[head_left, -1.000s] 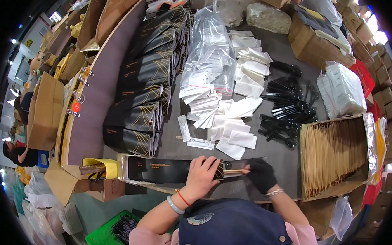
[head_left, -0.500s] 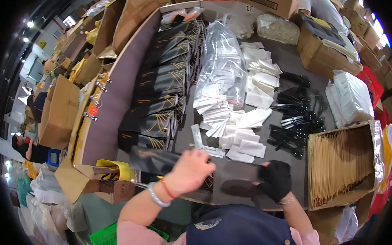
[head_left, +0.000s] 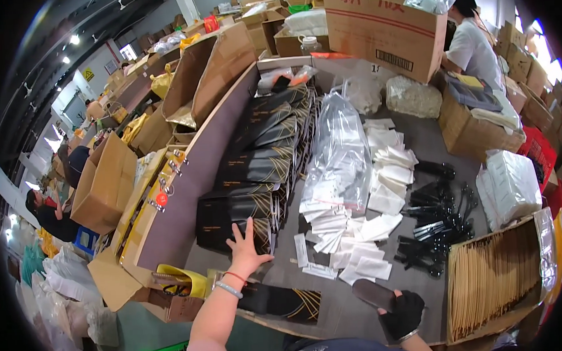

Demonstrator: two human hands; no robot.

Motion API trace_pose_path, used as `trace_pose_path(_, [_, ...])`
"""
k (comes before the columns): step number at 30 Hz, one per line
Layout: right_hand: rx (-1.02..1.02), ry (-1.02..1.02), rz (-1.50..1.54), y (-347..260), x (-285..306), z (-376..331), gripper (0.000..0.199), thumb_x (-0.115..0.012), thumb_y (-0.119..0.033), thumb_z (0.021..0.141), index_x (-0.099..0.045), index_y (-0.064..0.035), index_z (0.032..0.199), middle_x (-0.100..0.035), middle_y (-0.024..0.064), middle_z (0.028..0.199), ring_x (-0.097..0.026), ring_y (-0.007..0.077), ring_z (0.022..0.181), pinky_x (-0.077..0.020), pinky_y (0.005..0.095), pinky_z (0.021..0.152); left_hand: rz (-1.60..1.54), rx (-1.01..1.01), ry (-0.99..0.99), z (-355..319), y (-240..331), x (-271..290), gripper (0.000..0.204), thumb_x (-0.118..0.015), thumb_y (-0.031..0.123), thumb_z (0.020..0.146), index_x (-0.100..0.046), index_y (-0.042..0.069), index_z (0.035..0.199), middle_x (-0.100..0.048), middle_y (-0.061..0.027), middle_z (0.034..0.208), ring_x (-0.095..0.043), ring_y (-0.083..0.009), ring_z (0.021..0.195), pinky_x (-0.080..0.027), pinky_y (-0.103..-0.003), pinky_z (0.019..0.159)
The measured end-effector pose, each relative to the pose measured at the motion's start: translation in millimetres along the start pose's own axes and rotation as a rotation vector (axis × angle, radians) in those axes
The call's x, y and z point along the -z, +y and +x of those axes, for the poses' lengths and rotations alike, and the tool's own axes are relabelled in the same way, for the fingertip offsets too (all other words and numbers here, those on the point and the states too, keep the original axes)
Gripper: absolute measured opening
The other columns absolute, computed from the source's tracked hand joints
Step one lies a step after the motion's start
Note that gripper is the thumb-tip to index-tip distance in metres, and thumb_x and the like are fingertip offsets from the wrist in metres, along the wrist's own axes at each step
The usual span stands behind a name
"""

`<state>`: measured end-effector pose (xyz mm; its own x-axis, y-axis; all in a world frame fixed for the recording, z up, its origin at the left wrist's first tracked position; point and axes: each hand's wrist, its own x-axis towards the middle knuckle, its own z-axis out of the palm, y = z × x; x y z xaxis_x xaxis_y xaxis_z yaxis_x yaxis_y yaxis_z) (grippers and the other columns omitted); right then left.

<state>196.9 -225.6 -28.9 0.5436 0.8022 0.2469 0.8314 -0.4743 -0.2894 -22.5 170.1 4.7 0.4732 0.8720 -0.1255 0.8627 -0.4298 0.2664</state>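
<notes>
My left hand (head_left: 245, 251) reaches over the table with fingers spread, at the near end of a row of overlapping black packets (head_left: 232, 209) with gold lines. Its fingertips are at the nearest packet; whether they press on it I cannot tell. Below my left wrist, a single black packet (head_left: 286, 302) lies flat along the table's near edge. My right hand (head_left: 405, 314), in a black fingerless glove, is closed on one end of a dark, flat, rounded-end object (head_left: 373, 295), whose kind I cannot make out. White paper slips (head_left: 360, 260) lie just beyond it.
Black plastic spoon-like pieces (head_left: 431, 231) lie in a heap at right, near a carton of upright brown sheets (head_left: 492, 279). A clear plastic bag (head_left: 336, 148) covers some slips. A yellow holder (head_left: 179, 280) stands at the left corner. Another person (head_left: 473, 48) is at far right.
My left hand has moved away from the near edge to the packet row, its fingers now spread. The black packet blurred beside it before now shows flat. The view has tilted up.
</notes>
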Motion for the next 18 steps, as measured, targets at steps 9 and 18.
trace_pose_path(9, [-0.086,0.000,-0.010,-18.7,17.1,12.4,0.056,-0.078,-0.036,0.070,-0.058,-0.0083,0.115,-0.061,0.0141,0.102,-0.056,0.0368,0.097,-0.0440,0.0508,0.083,-0.026,-0.121,0.197,145.5,48.7,-24.2,0.133,-0.092,0.037,0.055,-0.005,0.024,0.155,-0.008,-0.0359,0.152,-0.024,-0.0652,0.129,-0.026,-0.062,0.109])
trace_pose_path(18, [-0.029,0.068,-0.024,-18.4,21.2,16.2,0.054,-0.078,-0.033,0.068,-0.059,-0.0080,0.112,-0.061,0.0151,0.098,-0.058,0.0379,0.090,-0.0461,0.0510,0.079,0.051,-0.113,0.215,147.2,79.5,0.4,0.121,-0.090,0.038,0.058,-0.016,0.020,0.153,-0.024,-0.0257,0.147,-0.037,-0.0506,0.123,-0.043,-0.052,0.098])
